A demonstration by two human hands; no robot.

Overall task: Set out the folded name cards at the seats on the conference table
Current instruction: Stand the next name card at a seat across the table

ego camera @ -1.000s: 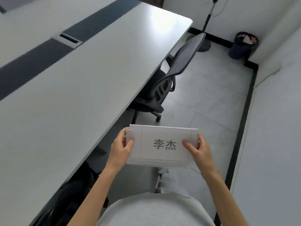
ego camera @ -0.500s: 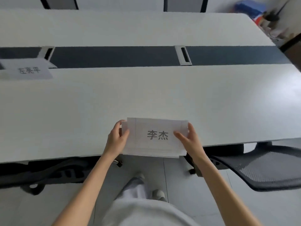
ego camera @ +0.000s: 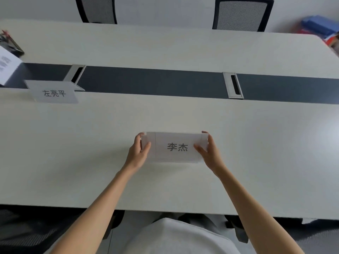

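At the far left edge of the bench point(ego camera: 183, 50) a tilted white sheet point(ego camera: 6, 66) with blurred print lies over the dark centre strip point(ego camera: 156, 82), with some dark clutter point(ego camera: 9, 45) behind it that is too blurred to make out. Just to its right a folded name card point(ego camera: 53, 92) printed 左亮平 stands on the near white half, its back edge against the strip and beside a slanted metal cable slot point(ego camera: 77, 75). Across the bench, a mesh-backed chair point(ego camera: 98, 10) sits at the far side.

Near the middle, the left hand point(ego camera: 139, 153) has its grip closed on the left end of a second name card point(ego camera: 176, 147), thumb lying on the printed face and fingers curled behind the edge. This card reads 李杰 and is over the near white half of the bench, well apart from the first card; whether its lower edge touches the surface cannot be told. The right hand point(ego camera: 208, 151) pinches the card's right end the same way, thumb in front, fingers wrapped behind.

Further right a second cable slot point(ego camera: 233, 85) sits in the strip, another mesh chair point(ego camera: 242, 14) stands beyond the far edge, and blurred blue and red items point(ego camera: 321, 28) lie at the upper right corner
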